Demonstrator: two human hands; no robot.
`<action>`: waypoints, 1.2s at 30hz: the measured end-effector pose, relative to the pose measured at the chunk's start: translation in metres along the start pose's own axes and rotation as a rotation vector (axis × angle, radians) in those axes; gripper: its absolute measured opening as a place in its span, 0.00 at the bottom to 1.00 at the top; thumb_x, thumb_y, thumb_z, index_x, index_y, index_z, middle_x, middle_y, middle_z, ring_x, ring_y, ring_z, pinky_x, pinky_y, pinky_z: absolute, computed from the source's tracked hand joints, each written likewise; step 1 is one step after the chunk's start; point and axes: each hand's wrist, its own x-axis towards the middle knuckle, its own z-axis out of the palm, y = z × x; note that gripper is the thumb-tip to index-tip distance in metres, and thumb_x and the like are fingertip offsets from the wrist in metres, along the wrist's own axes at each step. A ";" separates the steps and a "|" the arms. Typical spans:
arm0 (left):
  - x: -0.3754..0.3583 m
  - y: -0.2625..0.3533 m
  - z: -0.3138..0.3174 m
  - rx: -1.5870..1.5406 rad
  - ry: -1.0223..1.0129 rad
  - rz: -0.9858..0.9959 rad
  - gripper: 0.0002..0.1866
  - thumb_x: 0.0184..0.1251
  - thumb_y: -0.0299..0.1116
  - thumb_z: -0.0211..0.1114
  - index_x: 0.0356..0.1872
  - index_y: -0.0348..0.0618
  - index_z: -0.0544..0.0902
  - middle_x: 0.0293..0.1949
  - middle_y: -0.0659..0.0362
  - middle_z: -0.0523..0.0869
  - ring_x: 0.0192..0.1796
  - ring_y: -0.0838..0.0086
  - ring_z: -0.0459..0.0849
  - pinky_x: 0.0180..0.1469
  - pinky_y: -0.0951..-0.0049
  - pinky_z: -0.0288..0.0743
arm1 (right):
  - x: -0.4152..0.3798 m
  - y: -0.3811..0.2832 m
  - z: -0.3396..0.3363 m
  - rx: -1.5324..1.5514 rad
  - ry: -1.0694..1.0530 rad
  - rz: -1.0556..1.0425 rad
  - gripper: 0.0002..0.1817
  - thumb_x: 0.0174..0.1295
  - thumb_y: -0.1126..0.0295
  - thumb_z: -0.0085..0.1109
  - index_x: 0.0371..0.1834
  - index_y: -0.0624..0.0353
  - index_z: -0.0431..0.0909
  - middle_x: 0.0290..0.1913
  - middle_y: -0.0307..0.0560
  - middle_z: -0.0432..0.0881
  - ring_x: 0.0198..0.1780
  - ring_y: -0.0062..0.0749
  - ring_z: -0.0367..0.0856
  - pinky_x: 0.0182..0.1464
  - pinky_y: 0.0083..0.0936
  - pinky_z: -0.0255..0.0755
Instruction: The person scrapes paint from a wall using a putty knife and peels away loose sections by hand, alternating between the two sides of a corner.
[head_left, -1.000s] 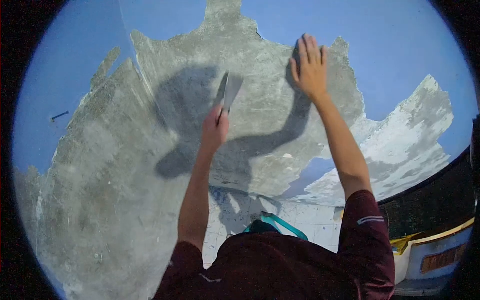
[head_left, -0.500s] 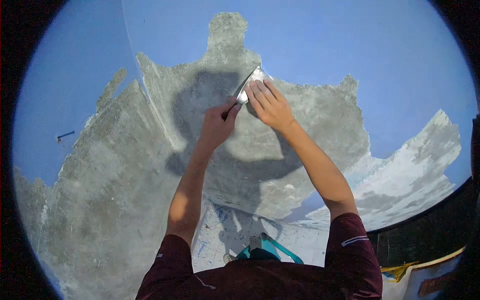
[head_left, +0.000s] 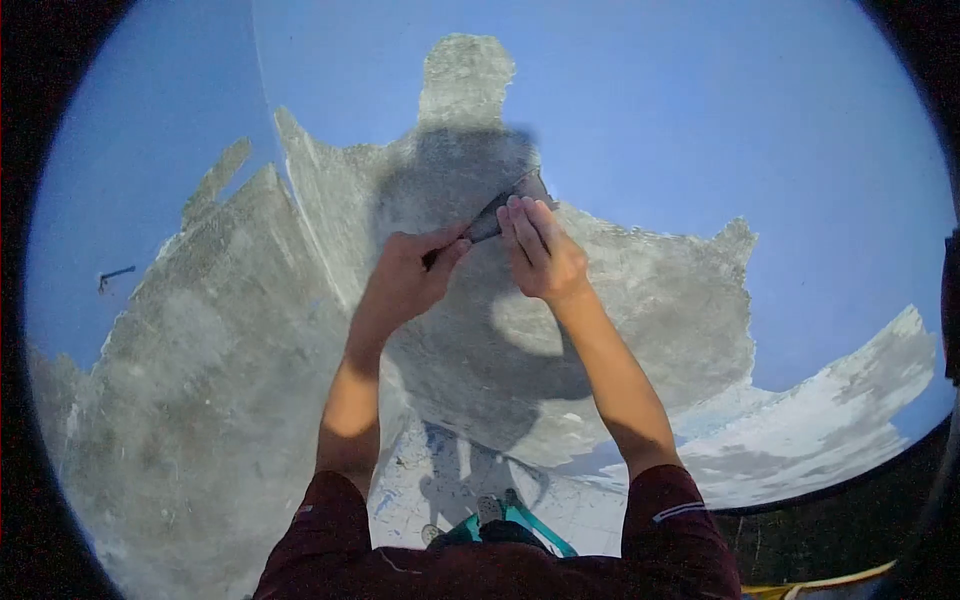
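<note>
My left hand [head_left: 405, 283] is closed round the handle of a metal scraper [head_left: 487, 222]. The scraper's blade reaches up and right, its tip at the edge where blue paint [head_left: 680, 110] meets bare grey wall [head_left: 640, 300]. The fingers of my right hand [head_left: 543, 255] are stretched out and lie against the blade near its tip. Shadow covers the blade and the wall around it.
A small dark metal piece [head_left: 117, 273] sticks out of the blue wall at left. Below are a floor with scattered flakes [head_left: 405, 490] and a teal frame [head_left: 540, 530]. A whitish patch [head_left: 810, 410] spans the lower right wall.
The blade has tilted flatter and shifted slightly down and right, passing from bright light into shadow. My left hand sits lower and further left. The view has shifted slightly.
</note>
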 end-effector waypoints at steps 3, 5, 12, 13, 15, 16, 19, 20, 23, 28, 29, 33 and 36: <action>-0.014 -0.026 0.050 -0.066 0.111 0.127 0.14 0.67 0.32 0.62 0.48 0.34 0.81 0.22 0.51 0.80 0.20 0.75 0.76 0.26 0.74 0.71 | -0.003 -0.001 0.008 -0.030 0.079 0.020 0.10 0.54 0.77 0.58 0.38 0.63 0.86 0.47 0.48 0.84 0.51 0.39 0.82 0.52 0.30 0.80; -0.015 -0.028 0.060 -0.069 0.147 0.240 0.13 0.72 0.37 0.58 0.46 0.36 0.77 0.21 0.61 0.78 0.19 0.79 0.72 0.24 0.77 0.68 | -0.003 0.002 0.004 -0.106 0.121 -0.055 0.09 0.53 0.78 0.61 0.37 0.64 0.85 0.50 0.47 0.82 0.52 0.39 0.81 0.53 0.30 0.80; -0.022 -0.004 0.051 -0.759 -0.262 -0.384 0.13 0.75 0.39 0.53 0.35 0.40 0.75 0.16 0.66 0.72 0.15 0.83 0.69 0.17 0.78 0.64 | -0.003 -0.028 -0.055 0.047 -0.088 0.278 0.11 0.59 0.76 0.60 0.44 0.65 0.81 0.46 0.51 0.83 0.51 0.36 0.82 0.54 0.28 0.76; -0.027 0.003 0.054 -0.758 -0.270 -0.383 0.13 0.75 0.39 0.53 0.35 0.40 0.75 0.16 0.66 0.72 0.15 0.83 0.69 0.17 0.78 0.64 | -0.008 -0.039 -0.061 0.041 -0.088 0.283 0.11 0.59 0.76 0.60 0.44 0.65 0.81 0.46 0.51 0.83 0.51 0.36 0.82 0.54 0.28 0.76; -0.036 0.019 0.063 -0.758 -0.215 -0.418 0.12 0.75 0.39 0.52 0.33 0.42 0.74 0.17 0.66 0.72 0.15 0.83 0.69 0.16 0.78 0.63 | -0.014 -0.059 -0.061 0.440 0.134 1.250 0.10 0.67 0.70 0.55 0.45 0.65 0.80 0.42 0.49 0.83 0.43 0.27 0.82 0.44 0.22 0.75; -0.036 0.021 0.070 -0.758 -0.222 -0.417 0.12 0.75 0.39 0.52 0.33 0.42 0.74 0.17 0.66 0.72 0.15 0.83 0.69 0.16 0.78 0.63 | -0.012 -0.057 -0.060 0.434 0.137 1.252 0.10 0.67 0.70 0.55 0.45 0.65 0.80 0.42 0.49 0.83 0.43 0.27 0.82 0.44 0.22 0.75; -0.038 0.029 0.090 -0.752 -0.205 -0.356 0.14 0.76 0.40 0.50 0.32 0.42 0.74 0.17 0.66 0.72 0.15 0.83 0.68 0.16 0.77 0.63 | 0.005 -0.047 -0.060 1.043 0.073 1.592 0.18 0.72 0.60 0.49 0.32 0.64 0.77 0.23 0.33 0.72 0.23 0.15 0.63 0.24 0.18 0.58; -0.037 0.034 0.092 -0.748 -0.202 -0.421 0.16 0.76 0.42 0.50 0.30 0.43 0.73 0.17 0.66 0.71 0.15 0.83 0.67 0.16 0.77 0.63 | 0.010 -0.045 -0.060 1.035 0.072 1.594 0.18 0.72 0.60 0.49 0.32 0.64 0.77 0.23 0.33 0.72 0.23 0.15 0.63 0.24 0.18 0.58; -0.030 0.039 0.092 -0.710 -0.240 -0.505 0.18 0.77 0.43 0.48 0.29 0.42 0.73 0.16 0.66 0.71 0.14 0.82 0.67 0.16 0.77 0.62 | 0.011 -0.037 -0.045 1.079 0.160 1.613 0.20 0.72 0.61 0.51 0.22 0.61 0.71 0.18 0.30 0.62 0.20 0.16 0.58 0.23 0.20 0.55; -0.022 0.052 0.082 -0.689 -0.295 -0.577 0.19 0.77 0.41 0.46 0.28 0.38 0.74 0.14 0.64 0.70 0.12 0.80 0.68 0.14 0.74 0.62 | 0.012 -0.033 -0.033 0.747 0.195 1.553 0.26 0.69 0.63 0.54 0.12 0.58 0.61 0.14 0.31 0.61 0.20 0.16 0.54 0.21 0.24 0.49; -0.022 0.057 0.088 -0.692 -0.244 -0.576 0.20 0.77 0.40 0.46 0.27 0.37 0.74 0.14 0.64 0.70 0.12 0.79 0.68 0.13 0.74 0.61 | 0.004 -0.028 -0.029 0.787 0.201 1.547 0.26 0.69 0.63 0.54 0.12 0.59 0.62 0.14 0.32 0.62 0.20 0.16 0.55 0.21 0.24 0.49; -0.023 0.058 0.100 -0.648 -0.107 -0.516 0.19 0.76 0.38 0.46 0.27 0.35 0.75 0.14 0.62 0.71 0.11 0.78 0.67 0.11 0.72 0.60 | 0.017 -0.028 -0.040 0.703 0.078 1.489 0.25 0.69 0.63 0.54 0.13 0.59 0.63 0.13 0.33 0.61 0.19 0.17 0.55 0.20 0.26 0.50; -0.012 0.054 0.072 -0.495 -0.252 -0.561 0.18 0.76 0.37 0.47 0.29 0.34 0.75 0.13 0.62 0.71 0.10 0.78 0.66 0.11 0.73 0.59 | 0.026 -0.037 -0.029 0.843 0.293 1.553 0.25 0.69 0.64 0.53 0.12 0.61 0.66 0.13 0.35 0.65 0.18 0.17 0.57 0.20 0.26 0.51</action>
